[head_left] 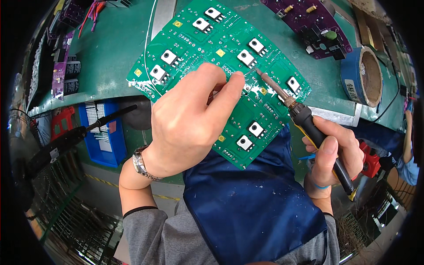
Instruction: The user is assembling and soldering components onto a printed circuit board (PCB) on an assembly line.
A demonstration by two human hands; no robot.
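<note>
A large green circuit board [240, 115] with several black-and-white transistors lies tilted, its near corner jutting past the table edge over my apron. My right hand [338, 152] is closed round the black handle of a soldering iron [303, 115]. The iron's tip points up and left to the board, beside the legs of a transistor [245, 58] near the middle. Over the board, my left hand [187, 117] pinches a thin strand of solder wire, its end close to the tip. A pale wire [146, 48], apparently the same one, runs from the top edge down behind this hand.
A purple circuit board [316, 26] lies at the back right, beside a blue-and-brown roll [349, 81]. Another purple board [58, 73] stands at the left. Below the green table [104, 66] are a blue bin [104, 152] and a black jointed arm [66, 143].
</note>
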